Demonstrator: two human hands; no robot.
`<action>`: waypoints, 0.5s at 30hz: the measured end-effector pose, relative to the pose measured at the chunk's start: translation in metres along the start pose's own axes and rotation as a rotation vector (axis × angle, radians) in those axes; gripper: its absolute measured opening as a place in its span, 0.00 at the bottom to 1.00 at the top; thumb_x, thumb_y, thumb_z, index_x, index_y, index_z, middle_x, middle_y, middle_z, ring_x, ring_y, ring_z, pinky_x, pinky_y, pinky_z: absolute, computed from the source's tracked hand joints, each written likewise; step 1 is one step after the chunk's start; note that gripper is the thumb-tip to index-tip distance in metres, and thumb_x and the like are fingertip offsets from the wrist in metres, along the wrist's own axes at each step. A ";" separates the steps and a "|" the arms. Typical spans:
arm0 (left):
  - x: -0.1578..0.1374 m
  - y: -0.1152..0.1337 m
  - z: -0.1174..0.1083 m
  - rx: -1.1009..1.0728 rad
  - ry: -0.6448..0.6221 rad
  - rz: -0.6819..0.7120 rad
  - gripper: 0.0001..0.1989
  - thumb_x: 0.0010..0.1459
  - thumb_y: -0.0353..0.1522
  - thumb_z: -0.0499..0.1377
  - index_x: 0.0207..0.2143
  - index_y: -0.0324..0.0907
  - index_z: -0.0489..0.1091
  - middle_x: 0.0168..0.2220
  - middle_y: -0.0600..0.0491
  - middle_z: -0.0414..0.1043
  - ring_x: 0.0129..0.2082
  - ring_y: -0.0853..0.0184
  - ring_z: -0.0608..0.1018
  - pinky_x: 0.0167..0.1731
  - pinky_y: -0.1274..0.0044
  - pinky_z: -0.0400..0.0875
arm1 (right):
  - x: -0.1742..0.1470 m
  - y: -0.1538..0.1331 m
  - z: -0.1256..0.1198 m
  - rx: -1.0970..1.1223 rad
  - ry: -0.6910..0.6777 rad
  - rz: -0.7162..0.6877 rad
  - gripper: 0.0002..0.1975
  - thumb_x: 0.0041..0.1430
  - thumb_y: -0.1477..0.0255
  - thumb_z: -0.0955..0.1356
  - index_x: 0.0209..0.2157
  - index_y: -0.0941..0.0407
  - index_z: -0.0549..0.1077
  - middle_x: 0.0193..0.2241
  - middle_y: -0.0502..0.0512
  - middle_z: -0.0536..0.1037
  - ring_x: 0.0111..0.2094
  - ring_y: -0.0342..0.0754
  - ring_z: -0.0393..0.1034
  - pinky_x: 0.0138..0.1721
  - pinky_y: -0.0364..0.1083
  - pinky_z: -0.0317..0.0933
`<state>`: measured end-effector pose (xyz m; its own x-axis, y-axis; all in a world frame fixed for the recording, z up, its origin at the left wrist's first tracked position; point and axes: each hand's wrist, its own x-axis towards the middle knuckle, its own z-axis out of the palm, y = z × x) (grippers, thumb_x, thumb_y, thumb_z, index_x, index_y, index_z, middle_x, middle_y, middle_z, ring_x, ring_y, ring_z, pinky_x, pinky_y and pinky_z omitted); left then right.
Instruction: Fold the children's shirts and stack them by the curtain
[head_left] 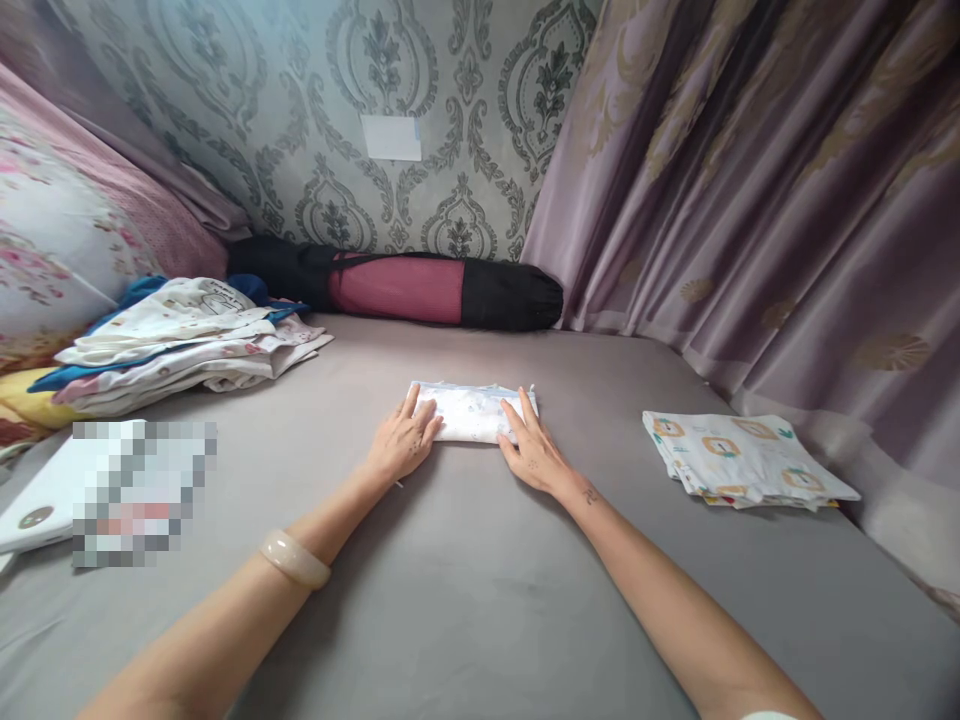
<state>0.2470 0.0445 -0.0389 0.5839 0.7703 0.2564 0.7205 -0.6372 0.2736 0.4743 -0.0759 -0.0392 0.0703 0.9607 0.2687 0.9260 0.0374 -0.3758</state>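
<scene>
A white cloth with a faint print (471,412), folded into a flat, narrow rectangle, lies on the grey sheet (480,580) in front of me. On its left end rests my left hand (403,440), palm down with the fingers stretched out. My right hand (531,450) lies flat over the right end in the same way, its fingers apart. Between the two hands the middle of the cloth shows. What kind of garment or cloth it is, I cannot tell from the folded shape.
To the right lies a folded stack of printed white cloth (750,455). A pile of clothes (195,335) sits at the left, beyond a white device (67,480) and a blurred-out item (142,495). A long black and red bag (397,287) runs along the wall; curtains (720,180) hang right.
</scene>
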 end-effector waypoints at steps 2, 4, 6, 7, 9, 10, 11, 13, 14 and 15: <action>0.000 0.001 -0.002 0.054 -0.033 -0.014 0.22 0.67 0.43 0.44 0.57 0.45 0.64 0.67 0.40 0.53 0.60 0.50 0.66 0.56 0.59 0.60 | 0.000 0.000 -0.002 -0.050 -0.064 0.018 0.30 0.67 0.63 0.60 0.67 0.56 0.54 0.70 0.66 0.40 0.68 0.62 0.41 0.64 0.62 0.46; 0.001 0.003 -0.003 0.106 -0.075 -0.027 0.24 0.67 0.44 0.43 0.59 0.44 0.62 0.66 0.39 0.55 0.62 0.47 0.63 0.56 0.55 0.57 | 0.001 -0.001 -0.004 -0.084 -0.119 0.040 0.30 0.67 0.60 0.59 0.66 0.57 0.56 0.69 0.67 0.43 0.69 0.62 0.40 0.65 0.64 0.42; 0.002 0.003 -0.004 0.133 -0.104 -0.032 0.26 0.67 0.46 0.43 0.60 0.43 0.61 0.65 0.37 0.55 0.62 0.45 0.62 0.56 0.53 0.55 | 0.002 -0.001 -0.006 -0.101 -0.154 0.061 0.29 0.68 0.58 0.57 0.66 0.56 0.56 0.69 0.65 0.45 0.69 0.61 0.38 0.65 0.64 0.40; 0.003 0.003 -0.004 0.134 -0.111 -0.035 0.27 0.66 0.47 0.42 0.60 0.43 0.61 0.65 0.37 0.55 0.62 0.44 0.62 0.56 0.52 0.55 | 0.003 -0.001 -0.007 -0.107 -0.168 0.071 0.29 0.69 0.57 0.56 0.66 0.55 0.57 0.69 0.64 0.46 0.69 0.60 0.38 0.65 0.64 0.40; 0.005 0.003 -0.004 0.120 -0.118 -0.051 0.28 0.66 0.48 0.43 0.61 0.44 0.60 0.65 0.37 0.55 0.62 0.44 0.62 0.56 0.51 0.54 | 0.005 -0.001 -0.008 -0.117 -0.196 0.083 0.29 0.69 0.56 0.54 0.66 0.54 0.57 0.69 0.63 0.47 0.69 0.60 0.38 0.65 0.64 0.39; 0.006 0.003 -0.003 0.115 -0.121 -0.062 0.28 0.65 0.49 0.43 0.61 0.45 0.60 0.65 0.37 0.55 0.62 0.44 0.61 0.56 0.51 0.53 | 0.007 0.000 -0.009 -0.122 -0.211 0.088 0.29 0.69 0.56 0.53 0.66 0.54 0.57 0.69 0.63 0.48 0.69 0.60 0.38 0.65 0.65 0.38; 0.007 0.002 -0.003 0.114 -0.124 -0.072 0.28 0.65 0.49 0.43 0.61 0.45 0.60 0.65 0.38 0.56 0.62 0.43 0.61 0.56 0.50 0.53 | 0.009 0.000 -0.010 -0.127 -0.226 0.093 0.30 0.69 0.56 0.53 0.66 0.54 0.56 0.69 0.63 0.48 0.69 0.60 0.38 0.65 0.65 0.38; 0.009 0.001 -0.002 0.126 -0.125 -0.081 0.28 0.65 0.50 0.43 0.60 0.46 0.61 0.64 0.38 0.56 0.61 0.43 0.61 0.56 0.50 0.53 | 0.013 0.000 -0.011 -0.135 -0.253 0.106 0.30 0.70 0.56 0.52 0.67 0.54 0.55 0.69 0.62 0.48 0.69 0.60 0.38 0.65 0.65 0.36; 0.011 0.001 -0.002 0.137 -0.124 -0.082 0.28 0.65 0.50 0.42 0.59 0.45 0.61 0.64 0.38 0.57 0.61 0.44 0.62 0.55 0.50 0.53 | 0.015 0.000 -0.012 -0.141 -0.267 0.115 0.30 0.69 0.56 0.52 0.67 0.54 0.54 0.69 0.62 0.48 0.69 0.60 0.38 0.65 0.65 0.35; 0.012 0.001 -0.002 0.147 -0.123 -0.084 0.28 0.65 0.50 0.42 0.59 0.45 0.62 0.64 0.38 0.58 0.61 0.44 0.62 0.55 0.49 0.53 | 0.016 0.000 -0.012 -0.148 -0.280 0.125 0.30 0.69 0.56 0.52 0.68 0.54 0.53 0.69 0.61 0.47 0.69 0.60 0.37 0.65 0.65 0.34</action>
<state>0.2537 0.0531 -0.0337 0.5540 0.8238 0.1205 0.8104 -0.5667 0.1486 0.4799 -0.0636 -0.0240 0.1008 0.9944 -0.0328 0.9620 -0.1058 -0.2517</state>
